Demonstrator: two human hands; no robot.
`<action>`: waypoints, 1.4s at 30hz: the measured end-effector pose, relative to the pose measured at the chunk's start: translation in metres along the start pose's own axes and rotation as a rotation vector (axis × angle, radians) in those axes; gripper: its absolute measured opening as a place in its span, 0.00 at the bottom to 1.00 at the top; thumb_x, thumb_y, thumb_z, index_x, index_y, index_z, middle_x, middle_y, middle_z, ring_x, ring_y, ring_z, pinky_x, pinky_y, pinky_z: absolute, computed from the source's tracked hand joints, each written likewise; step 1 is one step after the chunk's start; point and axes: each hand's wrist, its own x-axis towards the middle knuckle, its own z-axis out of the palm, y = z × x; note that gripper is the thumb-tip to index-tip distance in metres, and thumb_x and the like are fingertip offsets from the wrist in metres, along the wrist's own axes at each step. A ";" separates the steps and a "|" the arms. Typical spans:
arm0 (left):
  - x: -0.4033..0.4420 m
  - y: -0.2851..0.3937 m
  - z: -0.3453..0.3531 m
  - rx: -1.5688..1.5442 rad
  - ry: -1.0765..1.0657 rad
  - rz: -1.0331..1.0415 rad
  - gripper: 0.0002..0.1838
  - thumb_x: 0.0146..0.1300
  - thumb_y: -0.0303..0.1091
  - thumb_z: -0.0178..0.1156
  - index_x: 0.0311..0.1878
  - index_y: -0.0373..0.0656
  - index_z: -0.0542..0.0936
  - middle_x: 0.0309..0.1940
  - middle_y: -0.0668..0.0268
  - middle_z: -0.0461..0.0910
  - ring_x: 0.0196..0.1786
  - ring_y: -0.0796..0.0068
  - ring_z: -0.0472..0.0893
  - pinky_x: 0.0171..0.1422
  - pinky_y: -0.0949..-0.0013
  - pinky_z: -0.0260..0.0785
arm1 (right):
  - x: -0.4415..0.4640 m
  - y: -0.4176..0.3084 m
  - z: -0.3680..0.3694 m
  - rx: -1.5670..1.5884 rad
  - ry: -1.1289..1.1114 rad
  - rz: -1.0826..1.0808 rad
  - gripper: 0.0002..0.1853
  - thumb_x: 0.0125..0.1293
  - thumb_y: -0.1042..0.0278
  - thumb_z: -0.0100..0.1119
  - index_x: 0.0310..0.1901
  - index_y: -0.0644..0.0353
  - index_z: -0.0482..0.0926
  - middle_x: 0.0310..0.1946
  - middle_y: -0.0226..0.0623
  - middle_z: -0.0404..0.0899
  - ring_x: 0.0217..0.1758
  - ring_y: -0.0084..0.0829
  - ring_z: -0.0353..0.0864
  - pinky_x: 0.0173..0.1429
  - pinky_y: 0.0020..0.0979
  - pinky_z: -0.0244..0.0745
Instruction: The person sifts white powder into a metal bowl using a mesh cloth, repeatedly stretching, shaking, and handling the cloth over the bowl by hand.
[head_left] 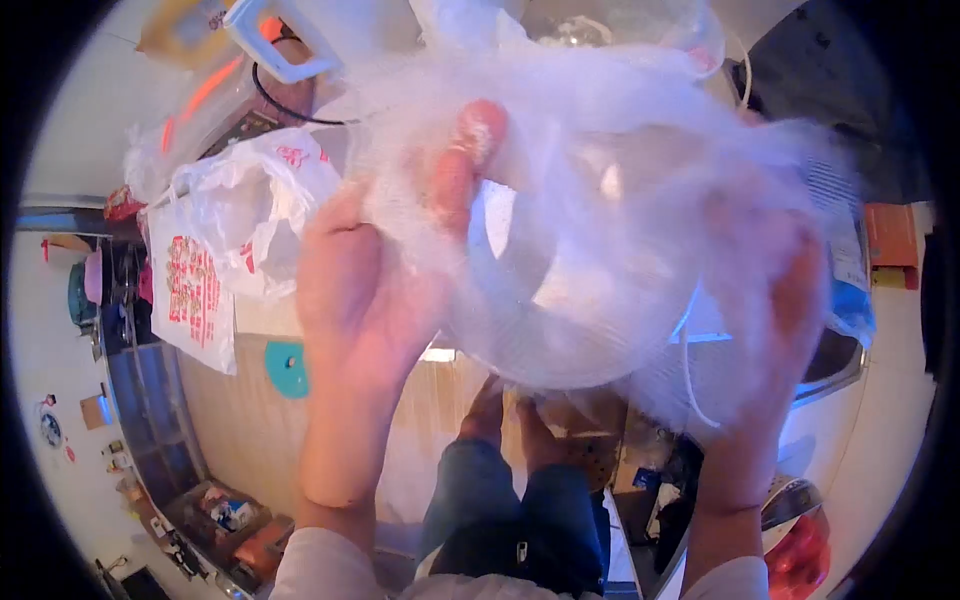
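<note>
Fluffy white fibre stuffing point(620, 90) is spread between my two hands in the upper middle of the view. My left hand point(375, 265) is closed on its left side, the thumb raised and dusted with white bits. At the right, my right hand point(785, 275) holds the other side; the fluff veils its fingers and they look blurred. Below the fluff hangs a sheer, whitish piece with a rounded lower edge point(575, 375); I cannot tell what it is. A thin white cord point(688, 365) dangles near my right hand.
A white plastic bag with red print point(195, 290) lies left of my left hand. Further back are a pale blue frame point(285, 60) and a black cable point(275, 105). A teal round piece point(287, 368) is lower left. An orange box point(892, 235) stands far right.
</note>
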 end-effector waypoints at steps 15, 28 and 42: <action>-0.003 -0.003 -0.004 -0.081 0.078 0.027 0.21 0.54 0.24 0.36 0.51 0.23 0.52 0.48 0.42 0.59 0.51 0.55 0.64 0.54 0.65 0.61 | -0.001 -0.005 -0.009 0.057 0.064 0.008 0.16 0.57 0.71 0.34 0.45 0.74 0.60 0.39 0.49 0.67 0.36 0.33 0.71 0.36 0.28 0.71; 0.007 0.000 -0.017 -0.008 0.095 -0.052 0.17 0.55 0.31 0.38 0.46 0.32 0.62 0.42 0.53 0.66 0.43 0.62 0.69 0.44 0.63 0.66 | -0.004 -0.009 -0.026 -0.189 0.021 -0.074 0.15 0.57 0.71 0.35 0.44 0.72 0.61 0.35 0.47 0.70 0.36 0.35 0.73 0.37 0.29 0.73; -0.011 -0.006 0.002 0.941 0.660 0.109 0.11 0.50 0.29 0.48 0.38 0.37 0.68 0.30 0.63 0.69 0.35 0.70 0.72 0.40 0.67 0.67 | -0.006 0.011 -0.001 -0.540 0.464 -0.230 0.13 0.53 0.70 0.40 0.40 0.63 0.66 0.31 0.34 0.71 0.31 0.24 0.73 0.29 0.22 0.70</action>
